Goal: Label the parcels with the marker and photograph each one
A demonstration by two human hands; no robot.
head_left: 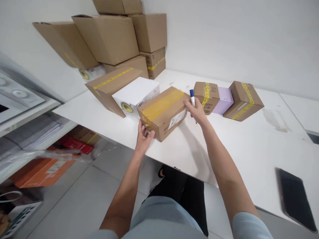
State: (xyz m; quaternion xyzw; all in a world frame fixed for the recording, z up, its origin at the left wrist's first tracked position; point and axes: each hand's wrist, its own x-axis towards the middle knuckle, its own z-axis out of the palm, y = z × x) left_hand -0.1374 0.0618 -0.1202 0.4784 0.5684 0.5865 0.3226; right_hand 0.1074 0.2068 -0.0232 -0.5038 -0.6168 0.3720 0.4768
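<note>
As both hands (144,139) (198,112) hold it, the carton (163,108) stretches away rightward — tilt unclear.

The print on the label (177,119) of the held box (163,104) is too small for reading. The right hand (198,112) covers a part of the marker (192,97). Behind the held box, the white box (139,89) is partly hidden. The upper edge cuts the top carton (117,6), and the right edge cuts the counter (249,146).
</note>
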